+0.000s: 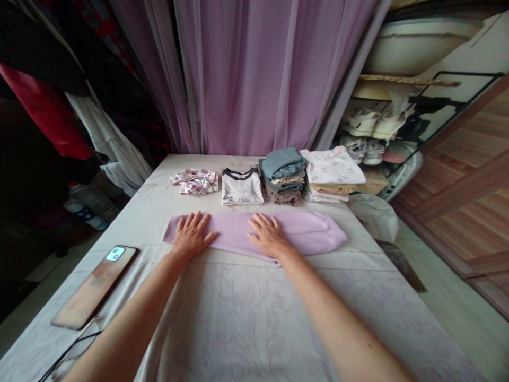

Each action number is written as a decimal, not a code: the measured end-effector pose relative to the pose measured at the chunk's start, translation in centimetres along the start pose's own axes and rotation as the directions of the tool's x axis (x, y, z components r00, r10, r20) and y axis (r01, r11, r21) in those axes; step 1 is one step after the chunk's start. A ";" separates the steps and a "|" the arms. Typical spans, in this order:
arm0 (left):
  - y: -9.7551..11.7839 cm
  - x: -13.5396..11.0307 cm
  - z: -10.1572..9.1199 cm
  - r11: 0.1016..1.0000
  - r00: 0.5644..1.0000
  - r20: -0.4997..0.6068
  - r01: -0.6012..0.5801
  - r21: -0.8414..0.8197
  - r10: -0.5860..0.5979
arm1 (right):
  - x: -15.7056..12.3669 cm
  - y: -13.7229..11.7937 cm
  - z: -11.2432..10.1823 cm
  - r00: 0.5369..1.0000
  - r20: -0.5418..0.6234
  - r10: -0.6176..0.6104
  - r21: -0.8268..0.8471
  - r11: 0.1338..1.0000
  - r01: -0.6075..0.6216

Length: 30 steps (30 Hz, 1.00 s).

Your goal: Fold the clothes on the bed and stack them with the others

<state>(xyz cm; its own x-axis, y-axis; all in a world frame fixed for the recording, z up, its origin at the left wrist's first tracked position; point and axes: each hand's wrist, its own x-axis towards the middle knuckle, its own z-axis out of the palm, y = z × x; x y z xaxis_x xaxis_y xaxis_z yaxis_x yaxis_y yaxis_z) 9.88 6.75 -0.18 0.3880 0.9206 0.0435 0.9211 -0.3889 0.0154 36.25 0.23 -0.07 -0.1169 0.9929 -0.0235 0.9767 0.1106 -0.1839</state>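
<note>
1. A sheer lilac curtain [242, 79] hangs behind a long surface, perhaps a bed or a table, which is covered by a pale patterned sheet [238, 323]; the cloth is softly creased, and faint floral shapes are printed across it.
2. A lilac knit garment [234, 233] is laid crosswise near the far part of the sheet, folded into a long, flat band with a rounded right end. Its fine ribbed texture is visible, and the band is placed directly in front of the person.
3. The left hand [191, 236] and the right hand [270, 235] are spread palm down on the knit, well apart, with nothing pinched. Their flat placement appears intended to smooth the soft fabric and hold it still.
4. Beyond the band, a row of folded clothes is kept out of the way: a floral bundle [194, 181], a white T-shirt with a dark collar [242, 188], a blue-grey stack [283, 175] and a pale printed stack [332, 172].
5. A smartphone [95, 286] in a brown case and a pair of eyeglasses [75, 345] are left near the left edge, away from the folded fabric.
6. Pale shoes [368, 130] are stored on a rack to the right.
</note>
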 end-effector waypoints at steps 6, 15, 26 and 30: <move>0.1 0.1 -0.1 1.000 1.000 0.003 0.017 -0.015 -0.017 | -3.2 9.0 -0.2 0.947 -0.104 0.305 -0.133 0.939 -0.317; 0.0 -0.1 0.0 0.999 0.998 -0.029 0.047 -0.023 -0.047 | -4.9 12.5 0.6 0.909 -0.263 0.325 -0.162 0.913 -0.373; -1.7 -2.7 -0.1 0.998 0.994 -0.096 0.057 -0.042 -0.060 | -5.2 12.4 0.5 0.893 -0.336 0.299 -0.087 0.935 -0.345; -2.5 -3.2 0.0 0.971 0.964 -0.150 0.200 -0.134 -0.220 | -5.3 8.6 0.3 0.883 -0.433 0.182 0.002 0.980 -0.200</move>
<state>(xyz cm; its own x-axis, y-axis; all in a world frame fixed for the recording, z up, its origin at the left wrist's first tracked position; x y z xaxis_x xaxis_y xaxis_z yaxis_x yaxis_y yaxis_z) 6.31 4.81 -0.40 0.1670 0.9677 0.1888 0.9674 -0.1978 0.1579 45.23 -4.05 -1.88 0.1522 0.9159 0.3715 0.9799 -0.0908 -0.1776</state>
